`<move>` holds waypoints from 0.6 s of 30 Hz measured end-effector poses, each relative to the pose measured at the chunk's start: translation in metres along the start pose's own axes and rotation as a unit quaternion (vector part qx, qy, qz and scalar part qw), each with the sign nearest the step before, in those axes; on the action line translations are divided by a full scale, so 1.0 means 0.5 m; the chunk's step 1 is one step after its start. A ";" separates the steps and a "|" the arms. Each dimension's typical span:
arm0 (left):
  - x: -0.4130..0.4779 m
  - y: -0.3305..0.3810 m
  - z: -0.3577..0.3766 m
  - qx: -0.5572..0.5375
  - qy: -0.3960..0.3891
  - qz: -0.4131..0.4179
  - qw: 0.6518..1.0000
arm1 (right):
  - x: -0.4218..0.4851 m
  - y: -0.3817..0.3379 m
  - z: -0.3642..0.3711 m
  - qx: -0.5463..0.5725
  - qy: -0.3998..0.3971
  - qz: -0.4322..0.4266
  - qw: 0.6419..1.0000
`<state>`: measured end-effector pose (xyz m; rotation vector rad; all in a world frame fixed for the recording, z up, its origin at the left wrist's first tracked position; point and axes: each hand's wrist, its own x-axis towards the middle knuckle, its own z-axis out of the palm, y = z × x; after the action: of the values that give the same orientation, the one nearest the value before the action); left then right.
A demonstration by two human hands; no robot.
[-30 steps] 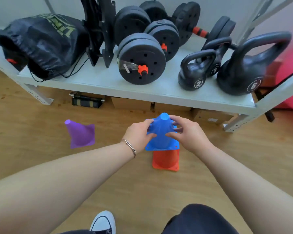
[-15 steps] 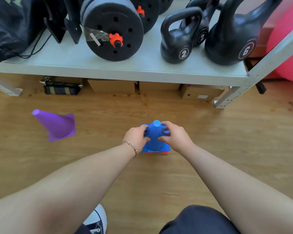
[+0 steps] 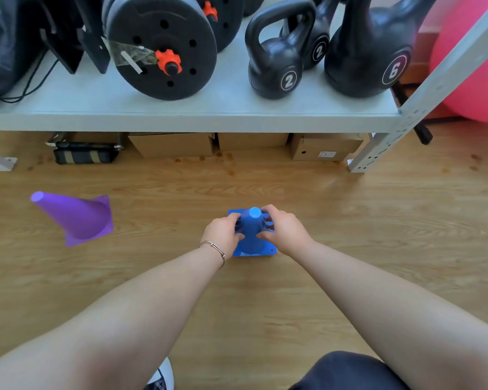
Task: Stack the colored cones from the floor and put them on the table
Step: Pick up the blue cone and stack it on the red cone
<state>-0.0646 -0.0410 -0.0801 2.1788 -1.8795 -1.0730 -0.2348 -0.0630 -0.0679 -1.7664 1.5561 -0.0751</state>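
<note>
Two hands close on one blue cone point(image 3: 253, 235) from opposite sides: the left hand point(image 3: 223, 231) wraps its left flank and the right hand point(image 3: 285, 228) its right flank, fingers curled snugly round the taper just below the tip, neither hand open. The blue cone stands upright on the wooden floor point(image 3: 350, 220), its long axis pointing almost straight up at the camera, its square base flat and low; a small red spot shows at the near right corner of the base, though whether another cone sits beneath cannot be told from here. The next piece, the purple cone point(image 3: 76, 218), stands well apart to the left on the same floor and appears to lean with its tip up and to the left, which may be only the wide lens; it lies on the left hand's side, so that hand is the nearer one and would likely make the reach. Beyond the hands runs a grey shelf point(image 3: 209, 119) carrying weight plates and kettlebells, with cardboard boxes below it; no desk for the finished stack is surely in view.
</note>
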 end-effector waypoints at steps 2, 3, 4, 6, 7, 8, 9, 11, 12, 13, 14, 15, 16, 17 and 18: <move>0.002 -0.001 0.002 -0.009 -0.003 -0.006 1.000 | 0.004 0.003 0.006 -0.016 0.001 -0.004 1.000; 0.004 -0.001 0.003 -0.013 -0.005 -0.010 1.000 | 0.006 0.004 0.008 -0.025 0.000 -0.005 1.000; 0.006 -0.001 0.003 -0.015 -0.007 -0.013 1.000 | 0.009 0.005 0.010 -0.033 -0.002 -0.006 0.999; 0.011 -0.001 0.003 -0.015 -0.010 -0.018 1.000 | 0.014 0.007 0.011 -0.053 -0.007 -0.007 0.999; 0.013 -0.002 0.003 -0.015 -0.011 -0.020 1.000 | 0.016 0.008 0.011 -0.064 -0.009 -0.009 0.998; 0.015 -0.004 0.003 -0.016 -0.012 -0.020 1.000 | 0.018 0.008 0.011 -0.075 -0.011 -0.012 0.997; 0.017 -0.004 0.003 -0.014 -0.012 -0.021 1.000 | 0.020 0.009 0.010 -0.085 -0.014 -0.016 0.996; 0.020 -0.005 0.005 -0.004 -0.015 -0.020 1.000 | 0.022 0.010 0.008 -0.101 -0.020 -0.023 0.994; 0.021 -0.005 0.004 0.006 -0.016 -0.018 1.000 | 0.023 0.010 0.006 -0.108 -0.023 -0.026 0.994; 0.022 -0.005 0.002 0.023 -0.018 -0.015 0.999 | 0.024 0.009 0.004 -0.113 -0.027 -0.028 0.993; 0.023 -0.003 0.000 0.049 -0.022 -0.010 0.999 | 0.026 0.008 0.001 -0.120 -0.032 -0.032 0.992; 0.024 0.001 -0.003 0.081 -0.027 -0.005 0.996 | 0.027 0.007 -0.003 -0.131 -0.039 -0.038 0.990; 0.024 0.005 -0.004 0.113 -0.032 -0.001 0.993 | 0.029 0.007 -0.007 -0.148 -0.043 -0.048 0.987; 0.023 0.010 -0.005 0.139 -0.036 0.002 0.990 | 0.029 0.007 -0.012 -0.170 -0.045 -0.061 0.982; 0.020 0.015 -0.006 0.159 -0.039 0.006 0.986 | 0.029 0.008 -0.018 -0.199 -0.041 -0.079 0.976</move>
<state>-0.0695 -0.0528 -0.0789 2.3101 -2.2318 -0.9215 -0.2388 -0.0796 -0.0700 -2.1734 1.4387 0.2475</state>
